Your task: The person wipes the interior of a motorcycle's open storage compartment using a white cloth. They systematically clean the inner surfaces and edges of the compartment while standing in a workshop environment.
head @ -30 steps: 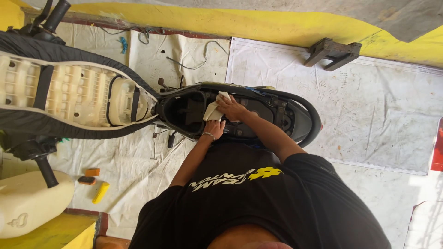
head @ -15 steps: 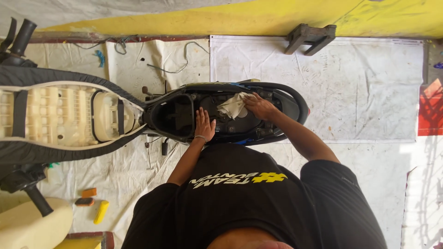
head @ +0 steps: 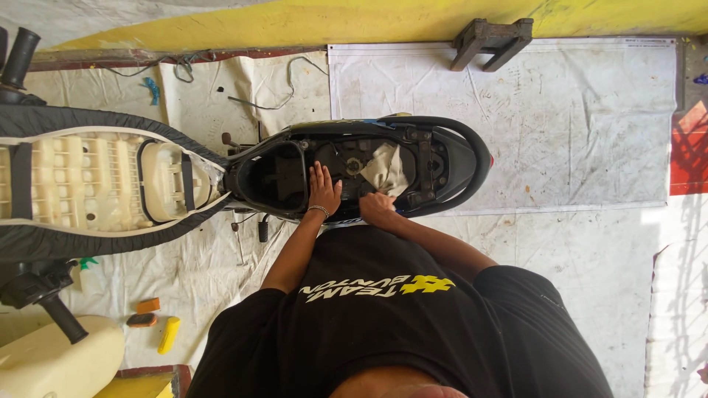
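Rag (head: pixel 385 169) lies crumpled in the scooter's open compartment (head: pixel 354 168). Left hand (head: pixel 323 190) rests flat, fingers spread; right hand (head: pixel 376 208), curled, touches the rag's edge. Wiping seems underway; next calls for gripping it.

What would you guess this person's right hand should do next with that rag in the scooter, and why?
Probably sweep the pale rag further across the open under-seat compartment. The right hand holds only the rag's near edge at the rim, much of the black tub looks uncovered, and the left hand lies flat, bracing the body.
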